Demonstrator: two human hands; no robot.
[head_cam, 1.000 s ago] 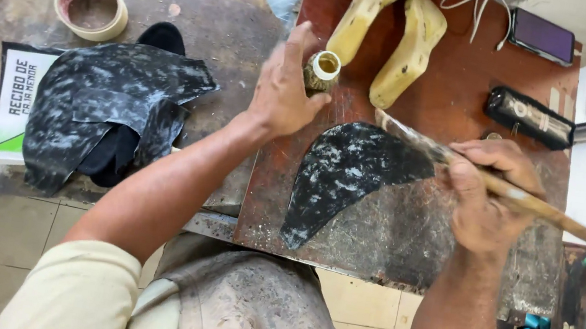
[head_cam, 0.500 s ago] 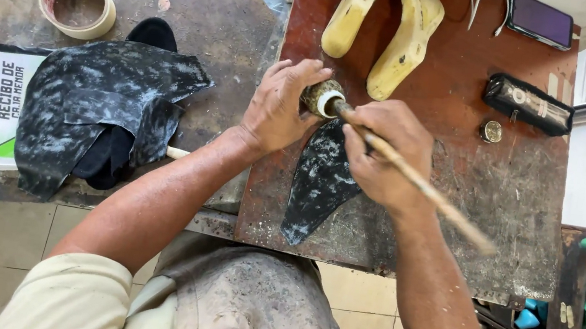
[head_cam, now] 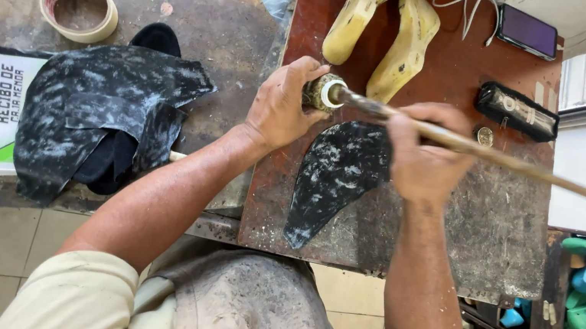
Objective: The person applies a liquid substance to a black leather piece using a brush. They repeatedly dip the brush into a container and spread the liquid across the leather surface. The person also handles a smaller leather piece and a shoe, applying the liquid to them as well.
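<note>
Near the frame's upper centre, the left hand (head_cam: 280, 107) clasps a small round jar (head_cam: 323, 92); the right hand (head_cam: 422, 157) grips a long brush (head_cam: 466, 144), tip in the jar, above a black speckled leather piece (head_cam: 334, 174).

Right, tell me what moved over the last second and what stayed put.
The right hand carried the brush from the dark patterned piece up to the small jar, its tip now at the jar's mouth. The left hand kept holding the jar. The two wooden lasts and tape roll stayed where they were.
</note>
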